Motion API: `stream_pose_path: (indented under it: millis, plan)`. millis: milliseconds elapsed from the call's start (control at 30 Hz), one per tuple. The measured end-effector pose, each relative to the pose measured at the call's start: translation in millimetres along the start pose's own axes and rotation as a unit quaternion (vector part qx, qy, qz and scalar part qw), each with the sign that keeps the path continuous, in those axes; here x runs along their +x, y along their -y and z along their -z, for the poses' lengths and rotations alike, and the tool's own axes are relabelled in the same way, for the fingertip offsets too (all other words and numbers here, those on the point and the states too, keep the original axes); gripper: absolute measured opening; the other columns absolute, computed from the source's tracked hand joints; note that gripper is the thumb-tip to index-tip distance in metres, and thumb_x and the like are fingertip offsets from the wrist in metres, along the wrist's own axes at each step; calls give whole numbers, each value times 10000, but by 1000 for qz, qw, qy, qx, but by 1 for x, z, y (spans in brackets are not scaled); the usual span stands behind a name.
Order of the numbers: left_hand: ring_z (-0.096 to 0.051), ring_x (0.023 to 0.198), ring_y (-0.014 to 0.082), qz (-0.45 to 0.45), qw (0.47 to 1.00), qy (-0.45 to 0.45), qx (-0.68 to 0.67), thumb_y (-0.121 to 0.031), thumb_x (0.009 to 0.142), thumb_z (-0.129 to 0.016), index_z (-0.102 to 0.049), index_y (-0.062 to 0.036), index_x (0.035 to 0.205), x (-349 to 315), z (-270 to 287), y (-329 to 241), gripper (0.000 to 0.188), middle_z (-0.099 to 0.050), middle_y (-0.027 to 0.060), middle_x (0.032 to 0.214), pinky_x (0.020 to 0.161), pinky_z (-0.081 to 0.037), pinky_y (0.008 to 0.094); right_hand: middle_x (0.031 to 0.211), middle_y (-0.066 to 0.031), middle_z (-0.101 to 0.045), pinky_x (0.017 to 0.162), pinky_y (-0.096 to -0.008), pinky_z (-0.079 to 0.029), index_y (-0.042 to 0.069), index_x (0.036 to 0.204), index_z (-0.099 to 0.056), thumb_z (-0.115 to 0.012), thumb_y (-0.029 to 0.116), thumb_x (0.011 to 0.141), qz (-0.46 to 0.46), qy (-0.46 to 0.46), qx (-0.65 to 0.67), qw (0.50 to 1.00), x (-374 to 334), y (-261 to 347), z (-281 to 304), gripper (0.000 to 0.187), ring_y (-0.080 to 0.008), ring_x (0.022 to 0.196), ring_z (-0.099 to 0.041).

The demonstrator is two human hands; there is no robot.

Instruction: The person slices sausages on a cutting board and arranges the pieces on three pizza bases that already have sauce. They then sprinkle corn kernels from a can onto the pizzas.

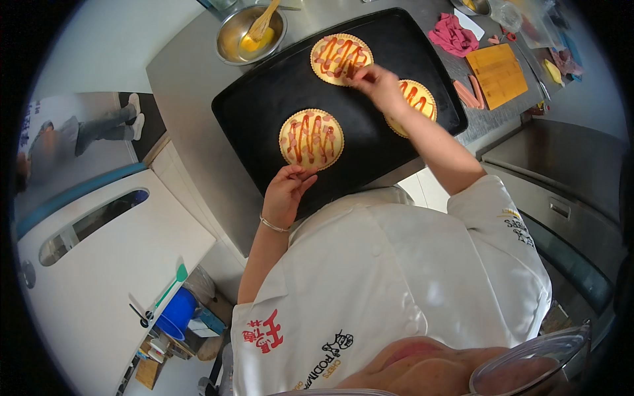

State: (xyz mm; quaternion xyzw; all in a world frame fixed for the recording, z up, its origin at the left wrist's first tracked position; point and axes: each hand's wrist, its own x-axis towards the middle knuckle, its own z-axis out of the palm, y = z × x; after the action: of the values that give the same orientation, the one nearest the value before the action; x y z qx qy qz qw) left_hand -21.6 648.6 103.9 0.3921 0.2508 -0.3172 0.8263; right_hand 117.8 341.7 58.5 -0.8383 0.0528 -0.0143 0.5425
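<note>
Three round dough bases with crimped edges and zigzag lines of red sauce lie on a black baking tray. Pink sausage pieces are scattered over the back base and the left base. On the right base, partly covered by my right forearm, I see sauce but no pink pieces. My right hand pinches at the front right rim of the back base; what it holds is too small to make out. My left hand is at the front edge of the left base, fingers curled together, their contents hidden.
A steel bowl with yellow liquid and a wooden-handled brush stands at the back left. To the tray's right are sausages, a wooden cutting board, a pink cloth and a knife.
</note>
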Motion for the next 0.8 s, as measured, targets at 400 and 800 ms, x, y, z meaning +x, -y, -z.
stream_pose_path:
  millis: [400,800]
  plan:
    - [-702,930,214,-48,939,-85,331,-177,980,-613,-660,1,1042,26,-46,-35,194,-702,137,1118,788,-552,283,891,-86,-644,727,-298,-513,86,996,-769,-729,68,866,102,-213,-81,968,16,-22,72,137,-215,814,-648]
    - [-638,910,318,-351,669,-227,615,-211,885,-715,-707,-75,997,242,-190,-39,177,-663,126,1005,812,-510,413,983,-91,-613,765,-278,-499,-7,1022,-703,-670,-35,896,65,-21,13,998,-53,-32,183,133,-188,887,-620]
